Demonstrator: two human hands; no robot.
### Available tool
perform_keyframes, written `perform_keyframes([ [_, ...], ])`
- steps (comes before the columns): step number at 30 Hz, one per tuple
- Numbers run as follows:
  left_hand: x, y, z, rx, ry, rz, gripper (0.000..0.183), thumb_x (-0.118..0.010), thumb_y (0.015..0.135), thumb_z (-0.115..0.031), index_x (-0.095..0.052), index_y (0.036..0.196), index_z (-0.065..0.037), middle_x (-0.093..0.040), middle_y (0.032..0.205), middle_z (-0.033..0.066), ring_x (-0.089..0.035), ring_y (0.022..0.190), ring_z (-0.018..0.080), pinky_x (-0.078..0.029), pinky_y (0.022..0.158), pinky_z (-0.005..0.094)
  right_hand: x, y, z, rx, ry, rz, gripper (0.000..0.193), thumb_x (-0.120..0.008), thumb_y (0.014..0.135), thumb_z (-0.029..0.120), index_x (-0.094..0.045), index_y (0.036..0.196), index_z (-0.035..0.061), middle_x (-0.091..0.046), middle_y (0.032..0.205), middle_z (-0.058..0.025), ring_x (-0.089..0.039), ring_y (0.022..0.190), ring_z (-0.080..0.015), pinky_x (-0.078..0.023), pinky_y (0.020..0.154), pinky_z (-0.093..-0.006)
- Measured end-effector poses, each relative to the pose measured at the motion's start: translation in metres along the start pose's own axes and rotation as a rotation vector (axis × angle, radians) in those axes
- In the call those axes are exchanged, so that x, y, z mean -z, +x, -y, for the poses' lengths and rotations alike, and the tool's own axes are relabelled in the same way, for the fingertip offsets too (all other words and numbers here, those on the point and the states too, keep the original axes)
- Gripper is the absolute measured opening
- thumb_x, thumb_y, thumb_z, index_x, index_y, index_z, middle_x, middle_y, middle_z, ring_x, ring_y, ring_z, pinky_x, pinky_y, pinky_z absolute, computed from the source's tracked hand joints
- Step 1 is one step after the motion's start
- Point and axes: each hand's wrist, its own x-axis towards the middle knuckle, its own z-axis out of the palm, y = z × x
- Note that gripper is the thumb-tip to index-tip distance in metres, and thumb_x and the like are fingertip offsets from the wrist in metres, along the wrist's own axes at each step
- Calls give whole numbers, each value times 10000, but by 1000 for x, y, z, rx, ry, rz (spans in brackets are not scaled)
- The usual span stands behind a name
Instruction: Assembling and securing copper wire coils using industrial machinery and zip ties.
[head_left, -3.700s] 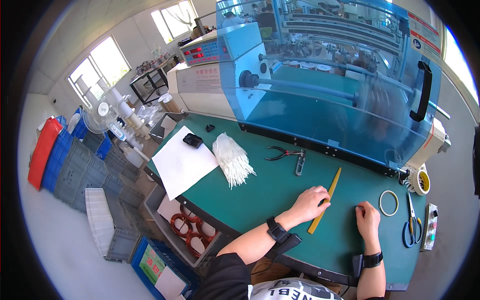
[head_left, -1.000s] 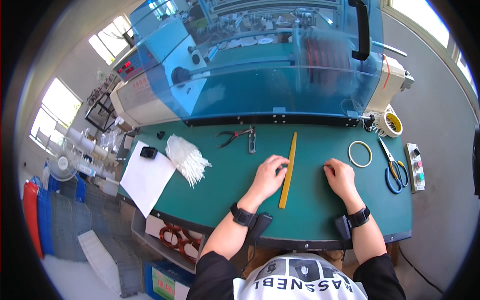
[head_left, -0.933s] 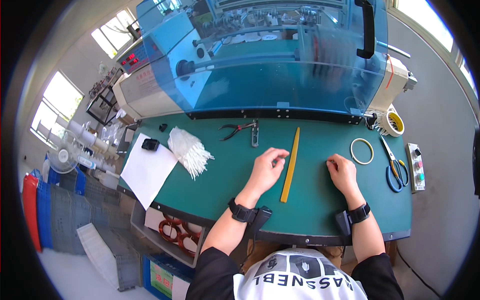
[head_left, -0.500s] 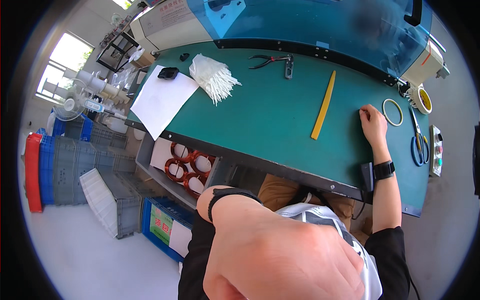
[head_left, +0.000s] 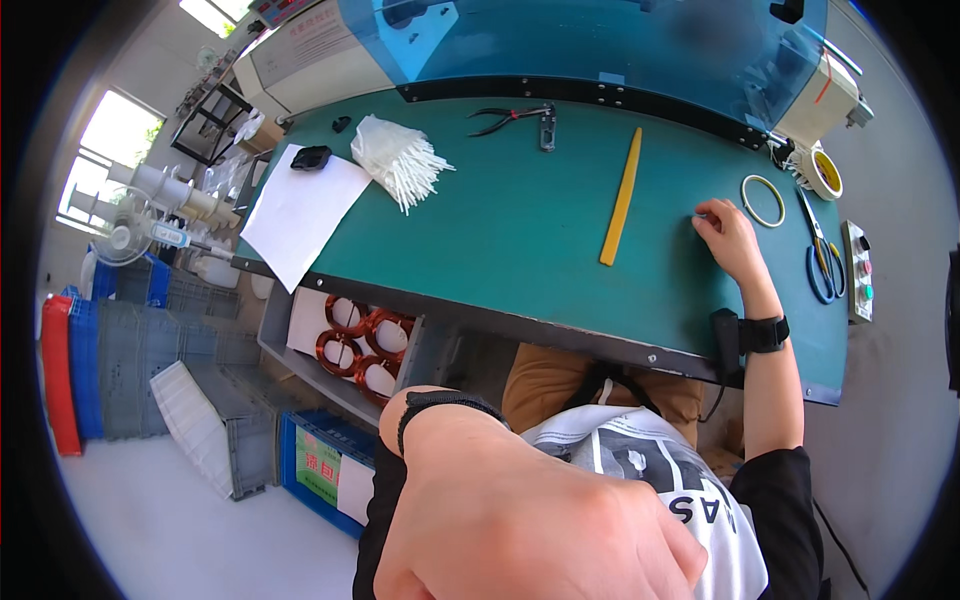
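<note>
Resting my right hand (head_left: 730,240) flat and empty on the green bench (head_left: 500,220), fingertips beside the pale ring (head_left: 763,200); yellow strip (head_left: 622,196) lies just left. My left hand (head_left: 520,510), raised close to the camera, looks loosely curled, holding nothing visible.

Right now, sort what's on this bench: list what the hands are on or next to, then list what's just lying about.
In hand or nearest:
right hand flat on the green bench
yellow strip
ring
left hand raised near the camera, holding nothing visible

Lying about:
pliers
white tie bundle
paper sheet
scissors
copper coils
</note>
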Motion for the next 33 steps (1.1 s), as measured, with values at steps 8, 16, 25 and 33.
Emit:
perform_keyframes([
  [8, 33, 19, -11, 261, -142, 240, 226, -468, 905, -90, -661, 948, 19, -438, 530, -11, -396, 410, 102, -225, 405, 259, 13, -22, 22, 11, 57, 81, 252, -624, 809, 155, -621, 1011, 4, -566, 886, -117, -553, 721, -230, -473, 696, -327],
  [16, 87, 56, -25, 311, -197, 415, 156, -521, 768, -167, -545, 753, -13, -450, 632, 71, -484, 541, 243, -371, 503, 326, 14, -25, -21, -65, 181, -55, 223, -620, 808, 117, -621, 977, -27, -545, 792, -87, -498, 667, -162, -440, 647, -284],
  [25, 79, 64, -39, 285, -304, 515, 203, -457, 865, -130, -621, 915, -22, -411, 579, 5, -420, 471, 138, -283, 439, 272, 4, -15, -22, -59, 132, -81, 213, -617, 804, 123, -633, 970, -10, -553, 769, -75, -487, 628, -146, -432, 621, -270],
  [33, 51, 52, -53, 223, -217, 504, 290, -406, 917, -117, -655, 1058, -70, -357, 576, -48, -387, 460, 65, -252, 411, 229, 11, -14, -17, -65, 130, -100, 205, -630, 797, 133, -644, 958, 5, -553, 762, -85, -516, 629, -172, -443, 618, -281],
])
